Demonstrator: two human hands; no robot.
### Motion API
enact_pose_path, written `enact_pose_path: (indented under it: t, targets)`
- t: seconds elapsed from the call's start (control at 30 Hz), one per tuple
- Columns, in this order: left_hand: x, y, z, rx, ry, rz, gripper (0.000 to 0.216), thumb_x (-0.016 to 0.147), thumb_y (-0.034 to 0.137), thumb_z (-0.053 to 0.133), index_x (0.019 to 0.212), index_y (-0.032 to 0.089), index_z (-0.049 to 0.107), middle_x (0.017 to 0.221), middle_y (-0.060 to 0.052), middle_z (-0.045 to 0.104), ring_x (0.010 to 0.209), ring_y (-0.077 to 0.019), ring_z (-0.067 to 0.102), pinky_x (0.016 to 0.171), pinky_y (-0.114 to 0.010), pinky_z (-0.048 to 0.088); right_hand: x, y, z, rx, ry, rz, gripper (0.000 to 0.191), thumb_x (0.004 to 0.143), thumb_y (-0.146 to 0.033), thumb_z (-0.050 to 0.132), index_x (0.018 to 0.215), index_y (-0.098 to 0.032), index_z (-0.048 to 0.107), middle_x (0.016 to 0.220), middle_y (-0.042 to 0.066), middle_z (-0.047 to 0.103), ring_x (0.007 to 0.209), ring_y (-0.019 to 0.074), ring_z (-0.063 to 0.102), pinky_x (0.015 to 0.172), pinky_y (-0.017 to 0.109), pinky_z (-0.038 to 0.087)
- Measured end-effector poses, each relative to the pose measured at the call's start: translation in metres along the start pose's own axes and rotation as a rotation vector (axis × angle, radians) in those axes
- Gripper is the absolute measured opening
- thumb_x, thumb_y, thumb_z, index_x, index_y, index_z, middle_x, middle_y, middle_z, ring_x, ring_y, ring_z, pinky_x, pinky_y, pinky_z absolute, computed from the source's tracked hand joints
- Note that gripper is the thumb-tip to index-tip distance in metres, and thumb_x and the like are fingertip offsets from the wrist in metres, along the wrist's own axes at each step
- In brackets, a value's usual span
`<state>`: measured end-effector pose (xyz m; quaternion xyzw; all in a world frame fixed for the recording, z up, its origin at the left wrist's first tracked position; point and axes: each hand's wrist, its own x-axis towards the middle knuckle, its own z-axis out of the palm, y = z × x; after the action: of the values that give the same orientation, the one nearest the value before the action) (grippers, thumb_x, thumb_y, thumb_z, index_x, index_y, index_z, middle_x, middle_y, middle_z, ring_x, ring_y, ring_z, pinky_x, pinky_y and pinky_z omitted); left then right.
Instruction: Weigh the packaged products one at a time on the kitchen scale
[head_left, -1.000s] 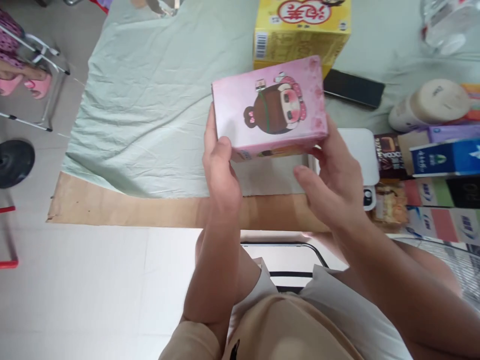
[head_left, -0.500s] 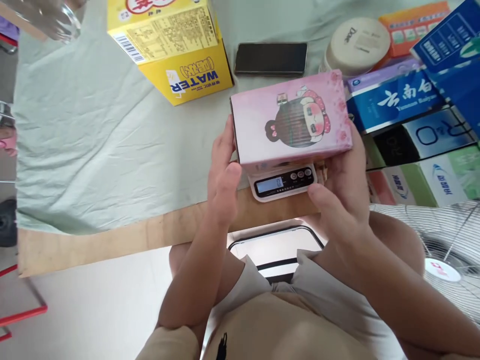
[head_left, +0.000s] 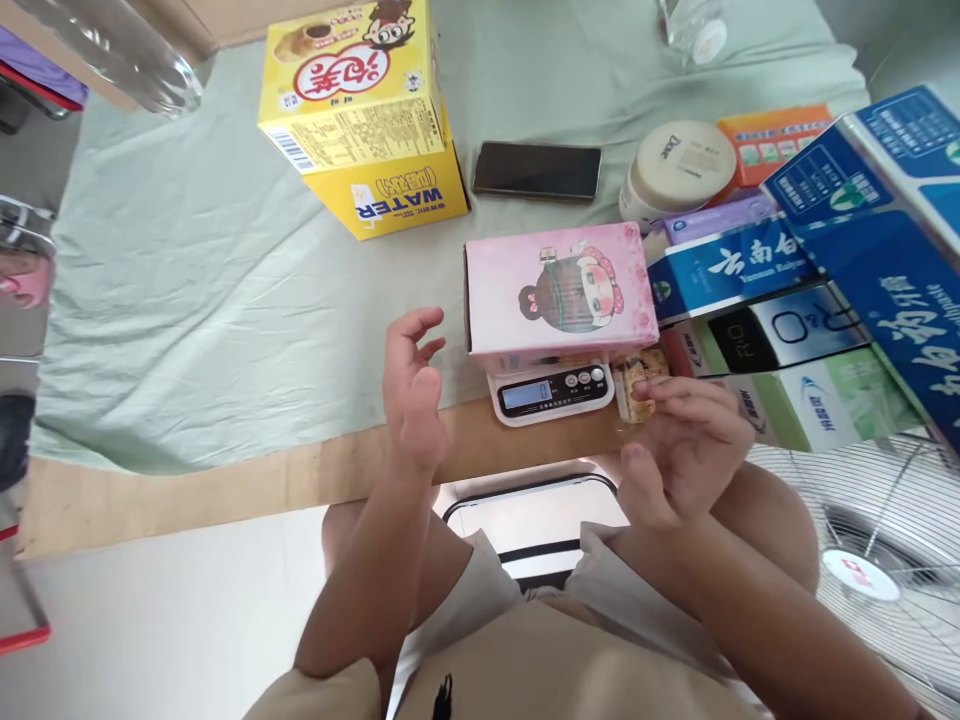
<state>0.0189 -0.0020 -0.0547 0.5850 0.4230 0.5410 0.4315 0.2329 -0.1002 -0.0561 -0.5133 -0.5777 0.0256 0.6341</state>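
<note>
A pink box (head_left: 495,290) with a cartoon girl printed on top rests on a white digital kitchen scale (head_left: 517,412). The scale's lit display and buttons show in front of the box; its digits are hard to read. To the left of the box, my left hand (head_left: 415,395) is raised with fingers curved apart, touching nothing. My right hand (head_left: 686,440) is open at the right of the scale, palm turned inward, also free of the box. Behind its fingertips lies a small yellow packet (head_left: 637,395), partly covered.
Yellow boxes (head_left: 375,130) stand at the left back, near a black phone (head_left: 537,171). A Dove tub (head_left: 679,165) and several toothpaste boxes (head_left: 765,250) fill the right side. A clear bottle (head_left: 120,50) is far left; a fan (head_left: 862,530) stands beside the table edge.
Both hands have let go of the pink box and drawn apart toward me. The box now sits on the scale. The view has shifted, showing more of the table's far side.
</note>
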Motion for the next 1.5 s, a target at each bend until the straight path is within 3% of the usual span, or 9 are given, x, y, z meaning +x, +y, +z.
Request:
enact_pose_path:
  t: [0.2,0.83,0.9,1.0,1.1,1.2,1.5]
  targets:
    - [-0.001,-0.004,0.006,0.006,-0.065,0.012,0.055,0.093,0.070,0.051,0.132,0.032,0.060,0.137,-0.007,0.060,0.133,-0.0262,0.054,0.106,-0.038,0.049,-0.004,0.009,-0.002,0.055,-0.006,0.017,0.044,0.078,-0.022,0.064,0.122,-0.026,0.058,0.101,0.005,0.053,0.097,0.0173,0.058,0.076,0.035,0.058]
    - [-0.002,-0.002,0.005,0.014,-0.090,-0.009,0.056,0.092,0.072,0.052,0.130,0.032,0.060,0.136,-0.007,0.061,0.131,-0.0282,0.057,0.104,-0.042,0.051,-0.006,0.009,0.003,0.048,-0.012,0.004,0.042,0.075,-0.023,0.063,0.117,-0.027,0.058,0.097,0.004,0.055,0.089,0.0187,0.058,0.071,0.038,0.055]
    - [-0.003,-0.003,0.006,0.026,-0.113,-0.007,0.056,0.093,0.071,0.052,0.132,0.030,0.059,0.136,-0.008,0.062,0.130,-0.0281,0.058,0.103,-0.042,0.052,-0.007,0.010,0.003,0.041,-0.026,0.031,0.045,0.075,-0.023,0.065,0.119,-0.027,0.058,0.104,0.006,0.057,0.097,0.0209,0.060,0.076,0.041,0.058]
    - [-0.003,-0.003,0.008,0.047,-0.144,0.008,0.056,0.094,0.068,0.052,0.133,0.028,0.058,0.137,-0.010,0.062,0.129,-0.0287,0.059,0.103,-0.043,0.053,-0.010,0.010,0.001,0.021,-0.076,0.114,0.056,0.075,-0.025,0.067,0.130,-0.028,0.055,0.130,0.012,0.057,0.124,0.0285,0.059,0.097,0.054,0.060]
    - [-0.003,-0.002,0.012,0.026,-0.184,0.016,0.057,0.095,0.067,0.052,0.136,0.028,0.055,0.141,-0.011,0.061,0.132,-0.0299,0.059,0.106,-0.046,0.054,-0.011,0.007,0.002,0.018,-0.116,0.159,0.064,0.077,-0.028,0.067,0.139,-0.031,0.049,0.151,0.012,0.048,0.145,0.0331,0.050,0.116,0.064,0.050]
    - [-0.003,-0.002,0.016,-0.001,-0.210,0.020,0.058,0.096,0.067,0.051,0.140,0.029,0.053,0.146,-0.011,0.059,0.136,-0.0301,0.057,0.109,-0.046,0.053,-0.008,0.002,0.006,0.055,-0.164,0.180,0.067,0.081,-0.029,0.065,0.144,-0.033,0.043,0.163,0.010,0.039,0.156,0.0341,0.039,0.124,0.070,0.039]
    - [-0.003,0.000,0.022,-0.090,-0.233,0.086,0.069,0.094,0.067,0.052,0.149,0.025,0.048,0.158,-0.014,0.051,0.147,-0.0321,0.051,0.117,-0.043,0.051,0.003,-0.006,0.022,0.154,-0.192,0.224,0.072,0.089,-0.033,0.060,0.155,-0.033,0.032,0.155,0.011,0.046,0.147,0.0244,0.051,0.122,0.053,0.051]
